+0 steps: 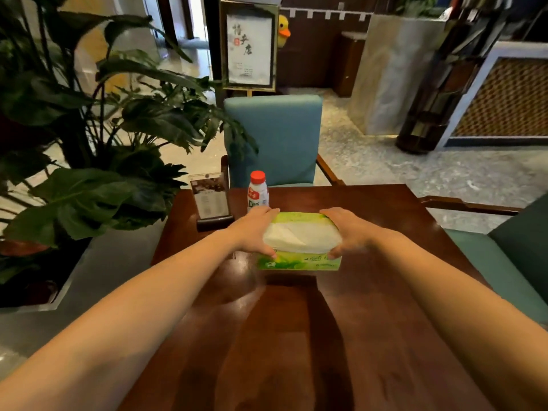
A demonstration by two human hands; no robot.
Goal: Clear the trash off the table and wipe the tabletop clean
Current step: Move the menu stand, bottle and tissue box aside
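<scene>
A green tissue pack with white tissue showing on top is held just above the dark wooden table; its shadow falls on the wood beneath. My left hand grips its left end and my right hand grips its right end. Behind the pack stands a small white bottle with a red cap, upright near the table's far edge.
A menu card in a dark stand sits at the far left of the table. A large leafy plant crowds the left side. One teal chair faces me across the table, another is at the right.
</scene>
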